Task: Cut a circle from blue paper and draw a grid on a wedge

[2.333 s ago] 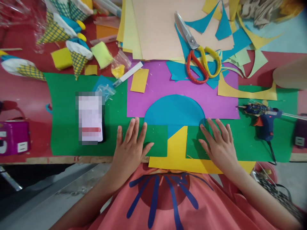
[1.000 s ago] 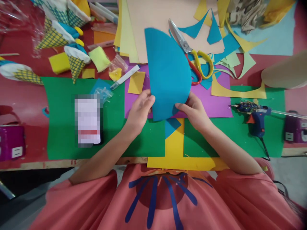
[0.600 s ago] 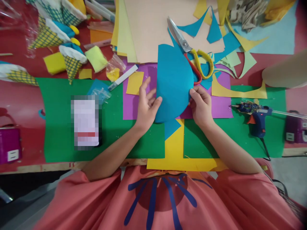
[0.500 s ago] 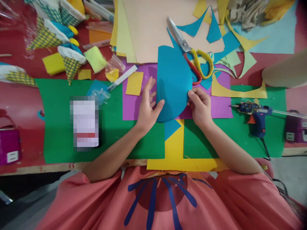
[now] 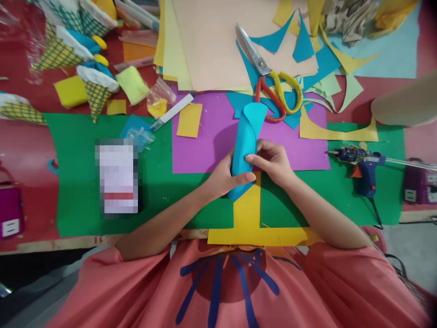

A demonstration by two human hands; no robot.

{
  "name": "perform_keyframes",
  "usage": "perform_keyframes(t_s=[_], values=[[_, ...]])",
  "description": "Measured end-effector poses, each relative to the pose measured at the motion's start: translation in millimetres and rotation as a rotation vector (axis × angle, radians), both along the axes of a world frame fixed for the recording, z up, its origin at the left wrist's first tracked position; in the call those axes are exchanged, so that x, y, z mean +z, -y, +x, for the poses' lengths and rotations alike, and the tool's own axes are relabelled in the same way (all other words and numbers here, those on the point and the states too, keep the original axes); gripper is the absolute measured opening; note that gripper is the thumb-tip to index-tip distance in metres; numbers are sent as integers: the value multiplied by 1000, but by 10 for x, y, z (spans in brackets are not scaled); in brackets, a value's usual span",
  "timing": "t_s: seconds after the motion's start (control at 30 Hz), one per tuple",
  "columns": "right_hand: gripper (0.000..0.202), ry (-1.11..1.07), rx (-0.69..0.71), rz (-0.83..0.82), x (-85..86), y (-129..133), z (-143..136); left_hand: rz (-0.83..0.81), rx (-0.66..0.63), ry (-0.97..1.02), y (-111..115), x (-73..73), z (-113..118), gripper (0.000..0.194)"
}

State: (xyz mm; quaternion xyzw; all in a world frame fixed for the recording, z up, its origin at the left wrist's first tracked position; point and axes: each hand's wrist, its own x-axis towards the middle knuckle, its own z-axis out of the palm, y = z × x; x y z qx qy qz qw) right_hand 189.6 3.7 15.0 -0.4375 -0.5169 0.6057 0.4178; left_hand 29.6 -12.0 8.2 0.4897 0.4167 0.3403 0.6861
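A sheet of blue craft paper (image 5: 245, 141), curled into a narrow roll, stands between my two hands above the purple sheet (image 5: 205, 157). My left hand (image 5: 229, 176) wraps the lower left of the roll, its thumb lying across the front and its fingers hidden behind. On the other side, my right hand (image 5: 271, 159) pinches the paper's right edge between thumb and fingers. Just beyond the roll's top lie scissors (image 5: 262, 68) with one red and one yellow handle, among blue paper scraps (image 5: 235, 102).
A glue gun (image 5: 367, 171) lies at right, near a pale cylinder (image 5: 406, 102). A blurred-out phone (image 5: 118, 175) rests on the green sheet (image 5: 78, 182) at left. Small fabric cones (image 5: 96, 93) and stacked pale paper (image 5: 211, 50) are at the back. Yellow paper (image 5: 247, 214) lies in front.
The blue paper, a flat half-round half a second ago, is now curled into a roll. My left hand has closed around it, and my right hand has moved slightly left and nearer to me.
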Motion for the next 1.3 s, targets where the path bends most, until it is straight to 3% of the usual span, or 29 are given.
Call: perform_keyframes(t_s=[0.2, 0.4, 0.57, 0.7, 0.8, 0.97, 1.17, 1.3], values=[[56, 183, 131, 294, 5, 21, -3, -113, 51, 91, -47, -16, -15, 75], [57, 122, 119, 285, 58, 28, 1, -175, 150, 123, -48, -45, 3, 66], [54, 165, 53, 166, 72, 13, 38, -249, 287, 114, -64, -3, -36, 70], [53, 203, -24, 114, 130, -1, 111, -152, 362, 46, -104, 58, -154, 69], [57, 303, -82, 107, 206, 31, 198, -87, 411, -42, -103, 88, -276, 58], [53, 532, -58, 79, 226, 178, 372, -32, 448, -151, -11, 75, -467, 49], [43, 762, -58, 312, 152, 308, 512, -9, 493, -318, 104, 4, -649, 42], [38, 839, -74, 441, 89, 309, 585, 19, 477, -423, 114, 46, -702, 38]])
